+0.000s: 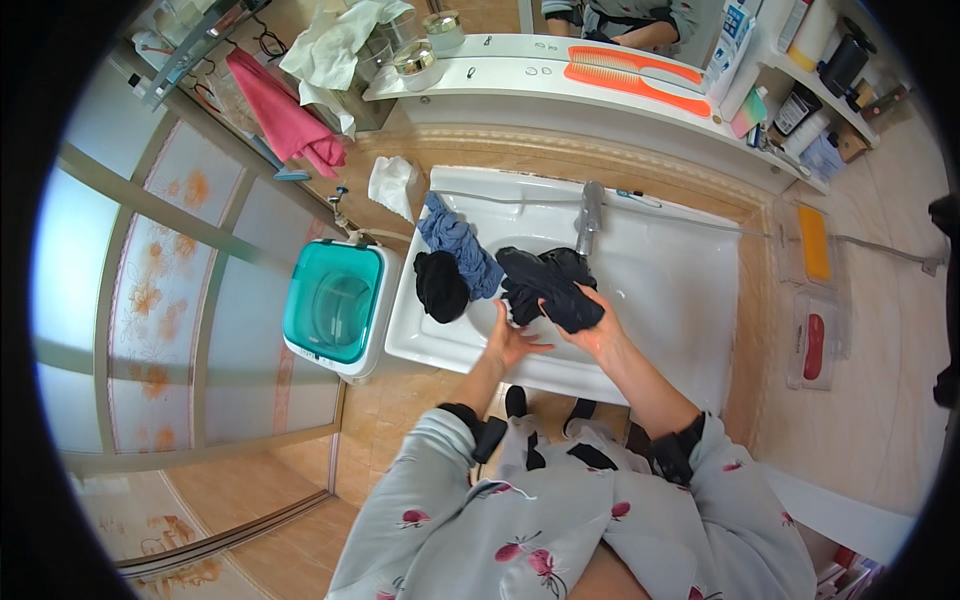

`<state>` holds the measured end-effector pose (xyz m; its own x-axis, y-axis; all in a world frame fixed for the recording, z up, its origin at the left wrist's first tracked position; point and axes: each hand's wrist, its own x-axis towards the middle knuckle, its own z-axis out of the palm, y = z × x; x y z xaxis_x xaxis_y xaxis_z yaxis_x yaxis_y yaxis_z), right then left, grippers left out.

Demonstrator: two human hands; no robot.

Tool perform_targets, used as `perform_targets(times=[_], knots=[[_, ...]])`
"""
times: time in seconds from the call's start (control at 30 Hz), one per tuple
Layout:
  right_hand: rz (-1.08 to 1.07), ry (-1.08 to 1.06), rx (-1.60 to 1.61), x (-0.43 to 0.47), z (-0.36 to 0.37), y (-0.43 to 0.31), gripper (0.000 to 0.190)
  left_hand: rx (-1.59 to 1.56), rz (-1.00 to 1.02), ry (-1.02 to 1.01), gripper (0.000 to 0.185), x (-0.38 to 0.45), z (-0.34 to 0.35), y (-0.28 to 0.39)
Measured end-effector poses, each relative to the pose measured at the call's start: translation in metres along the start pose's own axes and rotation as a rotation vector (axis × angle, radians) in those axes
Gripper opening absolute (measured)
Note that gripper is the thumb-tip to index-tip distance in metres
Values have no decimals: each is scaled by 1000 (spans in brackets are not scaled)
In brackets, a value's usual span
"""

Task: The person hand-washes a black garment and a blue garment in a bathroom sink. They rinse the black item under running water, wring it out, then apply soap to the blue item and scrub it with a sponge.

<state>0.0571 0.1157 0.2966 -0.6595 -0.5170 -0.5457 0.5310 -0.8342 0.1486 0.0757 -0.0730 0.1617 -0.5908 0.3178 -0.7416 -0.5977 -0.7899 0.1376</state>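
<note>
Dark wet-looking cloth point(551, 285) is bunched over the basin of a white ceramic sink point(660, 307), below the chrome faucet point(590, 214). My right hand point(596, 326) grips the near right end of this cloth. Just to the left, my left hand point(512, 341) has its fingers spread and holds nothing; its fingertips come close to the cloth's lower edge. A crumpled blue cloth point(459, 244) lies on the sink's left ledge. Against it sits a balled black cloth point(441, 286).
A small washing machine point(334, 304) with a teal lid stands left of the sink. Overhead, a white shelf point(495, 79) carries jars and an orange comb point(637, 88). A pink towel point(285, 112) hangs at upper left. Clear wall boxes point(814, 300) are on the right.
</note>
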Motion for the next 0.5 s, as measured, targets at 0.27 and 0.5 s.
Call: perform_targets(times=[0.27,0.5], knots=[[183,143,203,-27,-24,21,39,-204,436,-502,57,40,45,-5],[-31,127,-719,-28,-20,-8,75,69,294,-10,36,53,50,45]])
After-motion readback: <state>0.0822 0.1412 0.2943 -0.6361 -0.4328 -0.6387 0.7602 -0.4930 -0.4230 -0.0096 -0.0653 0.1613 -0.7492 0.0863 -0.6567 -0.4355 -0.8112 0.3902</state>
